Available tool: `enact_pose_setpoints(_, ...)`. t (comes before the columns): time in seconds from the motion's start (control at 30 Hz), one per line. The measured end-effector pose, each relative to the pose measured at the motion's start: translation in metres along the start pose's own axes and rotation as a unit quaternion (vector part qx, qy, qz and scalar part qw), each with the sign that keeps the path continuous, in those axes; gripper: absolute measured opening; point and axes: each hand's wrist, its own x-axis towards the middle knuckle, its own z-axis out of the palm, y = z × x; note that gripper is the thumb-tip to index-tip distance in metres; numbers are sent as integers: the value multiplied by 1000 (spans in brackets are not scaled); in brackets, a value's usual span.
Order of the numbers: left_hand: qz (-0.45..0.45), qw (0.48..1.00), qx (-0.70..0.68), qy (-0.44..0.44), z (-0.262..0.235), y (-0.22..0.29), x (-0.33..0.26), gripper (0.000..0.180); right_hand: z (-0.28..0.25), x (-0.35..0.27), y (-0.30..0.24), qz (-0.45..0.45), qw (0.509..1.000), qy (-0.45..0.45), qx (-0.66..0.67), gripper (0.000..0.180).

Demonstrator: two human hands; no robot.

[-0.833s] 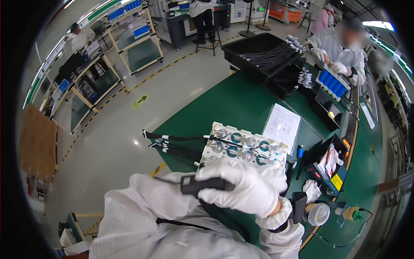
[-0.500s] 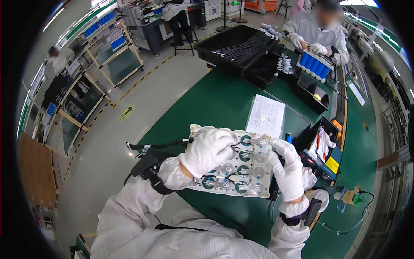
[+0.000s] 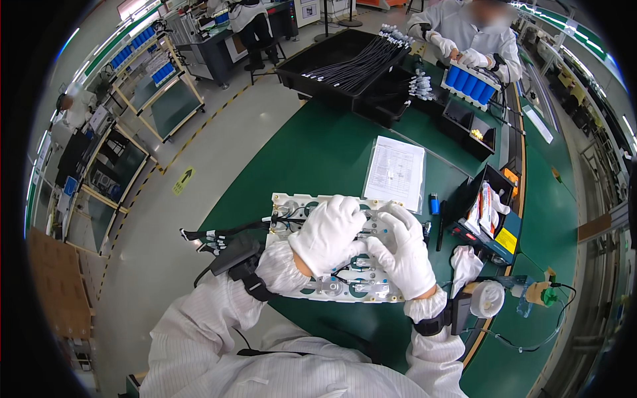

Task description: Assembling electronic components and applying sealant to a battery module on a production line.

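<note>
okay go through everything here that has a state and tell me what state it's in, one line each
left hand: gloved, palm down on the white plate
right hand: gloved, fingers resting on the plate
white plate: flat on the green table, black wires laid across it
paper sheet: flat, in a clear sleeve
black tray: open, holding black cables
tape roll: lying flat

Bare green table [image 3: 318, 146] lies open in the upper middle of the frame, between the white plastic plate [image 3: 332, 265] at centre and the black tray [image 3: 345, 60] at the top. Right of that gap a sleeved paper sheet [image 3: 397, 171] lies flat. The right centre is crowded: a black bin [image 3: 488, 212], a tape roll [image 3: 488, 298] and a white cloth [image 3: 464, 265] stand close together. Black cables [image 3: 212, 239] trail off the plate's left edge
</note>
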Motion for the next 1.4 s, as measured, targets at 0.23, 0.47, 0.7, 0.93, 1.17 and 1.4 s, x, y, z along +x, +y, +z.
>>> enact_pose_setpoints(0.23, 92, 988, 37, -116, -1, -1, 34, 68, 10, -54, -6, 142, 984, 94, 56, 42)
enact_pose_setpoints(0.47, 113, 982, 12, -153, 0, -2, 44, 60, 18, -55, -18, 167, 970, 131, 115, 32)
enact_pose_setpoints(0.7, 88, 965, 37, -245, -3, 5, 50, 62, 22, -56, -13, 179, 961, 129, 169, 30)
enact_pose_setpoints(0.93, 38, 984, 16, -176, -6, 7, 26, 54, 12, -52, -9, 170, 969, 96, 150, 30)
enact_pose_setpoints(1.17, 49, 998, -36, -24, -28, -43, -15, 31, -22, -12, -20, 81, 992, 62, -80, 27)
enact_pose_setpoints(1.4, 65, 997, -14, 26, -9, -49, -16, 17, 31, 21, -33, 18, 991, -18, -131, 17)
